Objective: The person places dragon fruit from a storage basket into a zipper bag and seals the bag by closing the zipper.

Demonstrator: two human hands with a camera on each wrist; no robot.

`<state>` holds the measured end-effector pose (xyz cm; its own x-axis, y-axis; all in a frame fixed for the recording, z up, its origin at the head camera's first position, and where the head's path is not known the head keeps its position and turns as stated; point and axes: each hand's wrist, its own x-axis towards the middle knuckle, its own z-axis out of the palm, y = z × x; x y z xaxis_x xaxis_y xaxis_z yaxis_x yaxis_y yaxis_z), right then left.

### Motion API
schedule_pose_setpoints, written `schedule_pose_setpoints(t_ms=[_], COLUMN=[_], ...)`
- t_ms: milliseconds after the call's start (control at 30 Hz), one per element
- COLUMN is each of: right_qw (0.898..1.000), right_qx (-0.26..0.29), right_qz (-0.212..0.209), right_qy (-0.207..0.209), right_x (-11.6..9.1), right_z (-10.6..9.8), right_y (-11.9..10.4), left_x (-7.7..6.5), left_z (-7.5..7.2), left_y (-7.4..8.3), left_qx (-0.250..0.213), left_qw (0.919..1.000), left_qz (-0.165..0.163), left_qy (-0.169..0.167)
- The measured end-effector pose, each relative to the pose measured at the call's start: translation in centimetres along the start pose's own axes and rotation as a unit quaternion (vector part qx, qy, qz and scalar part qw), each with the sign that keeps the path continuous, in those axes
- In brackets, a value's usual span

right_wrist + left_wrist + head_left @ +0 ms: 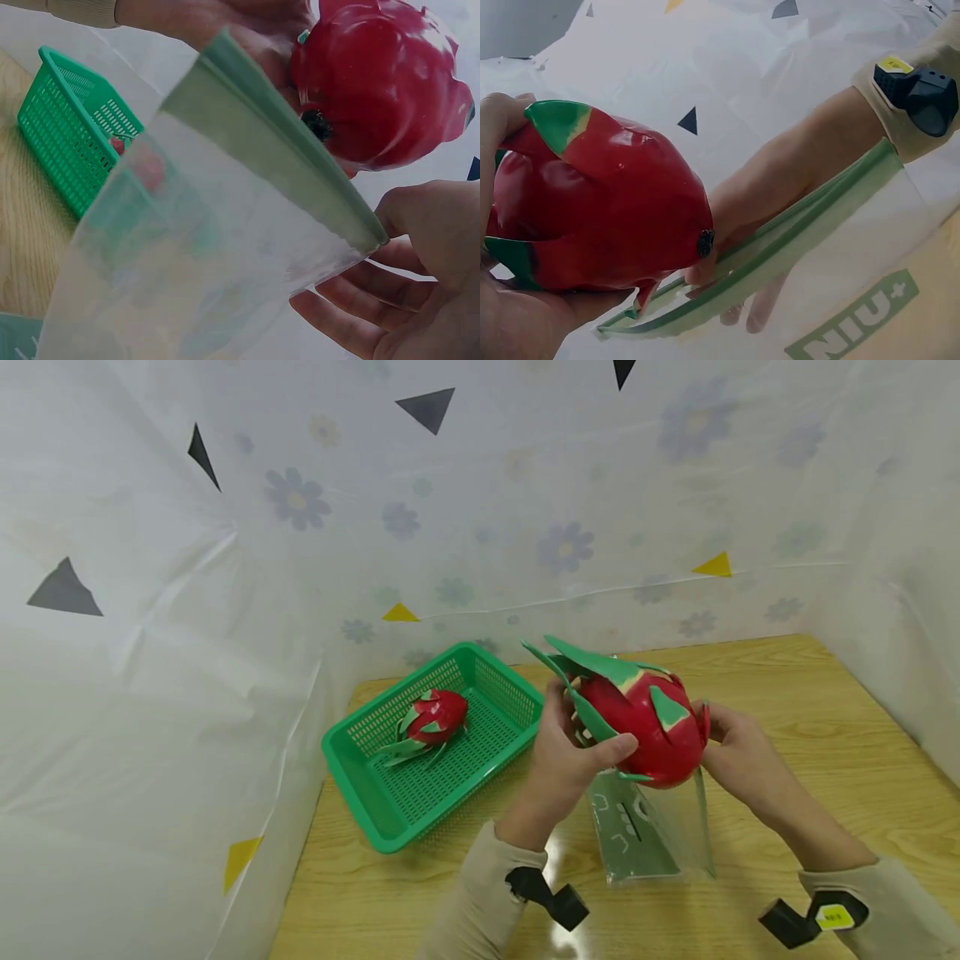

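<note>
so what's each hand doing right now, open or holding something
Left hand: holding a red dragon fruit.
Right hand: holding a clear bag by its green-edged mouth.

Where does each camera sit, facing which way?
Head: worn there, facing forward and down over green perforated plastic basket; left hand, right hand, beige sleeves show.
Left wrist: worn there, facing glossy red dragon fruit; both hands show.
Right wrist: worn there, facing clear green-edged plastic bag; both hands show.
Wrist views share fruit and bag.
</note>
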<state>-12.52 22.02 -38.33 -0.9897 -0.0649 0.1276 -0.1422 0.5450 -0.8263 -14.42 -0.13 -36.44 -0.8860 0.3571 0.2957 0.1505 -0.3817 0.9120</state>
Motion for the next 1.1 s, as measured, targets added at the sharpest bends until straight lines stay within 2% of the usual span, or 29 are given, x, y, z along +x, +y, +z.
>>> schedule_pose_setpoints(t_ms=[433, 633, 967, 1100], right_qw=[1.0, 1.0, 0.998, 0.997], right_qx=[0.016, 0.021, 0.051, 0.066], right_qz=[-0.011, -0.018, -0.028, -0.03], right_qy=[-0.004, -0.002, -0.016, -0.018], right_x=[-0.1, -0.2, -0.3, -0.3], right_z=[-0.4, -0.5, -0.3, -0.2], right_y=[0.3, 0.2, 0.3, 0.4], left_x=[-0.4, -0.8, -1.5, -1.6], left_z=[0.4, 0.2, -0.4, -0.4], left_y=[-1.4, -1.6, -2.0, -2.4], left_qx=[0.03, 0.082, 0.179, 0.238], left_qw=[0.9995, 0.9966, 0.9836, 0.9702], left_qz=[0.008, 0.003, 0.011, 0.03], left_qy=[-0.009, -0.01, -0.017, -0.033])
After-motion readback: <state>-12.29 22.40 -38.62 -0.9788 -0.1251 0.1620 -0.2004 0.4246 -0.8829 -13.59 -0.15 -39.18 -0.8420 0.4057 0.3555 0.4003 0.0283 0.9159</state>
